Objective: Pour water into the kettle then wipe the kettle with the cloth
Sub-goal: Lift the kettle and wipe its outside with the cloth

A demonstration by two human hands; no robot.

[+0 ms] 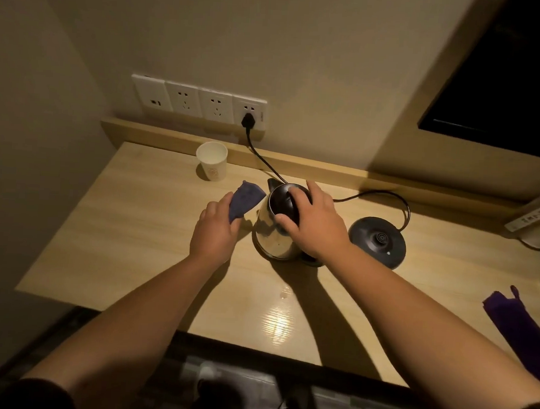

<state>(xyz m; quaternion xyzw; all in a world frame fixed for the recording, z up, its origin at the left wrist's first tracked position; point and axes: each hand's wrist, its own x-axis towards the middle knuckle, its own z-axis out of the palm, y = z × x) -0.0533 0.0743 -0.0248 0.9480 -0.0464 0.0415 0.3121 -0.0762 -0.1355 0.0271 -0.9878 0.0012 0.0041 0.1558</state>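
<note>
A shiny steel kettle (273, 235) with a black lid stands on the wooden desk (142, 229), off its base. My right hand (314, 220) lies on top of it, fingers closed over the black lid and handle. My left hand (215, 229) grips a folded blue-purple cloth (245, 201), held just left of the kettle's upper side, close to the spout. A white paper cup (212, 161) stands upright at the back left of the desk.
The round black kettle base (378, 241) sits right of the kettle, its cord running to a wall socket (248, 114). A second purple cloth (518, 327) lies at the right edge. A small puddle (284, 294) glints near the desk's front. A white power strip (532, 216) is far right.
</note>
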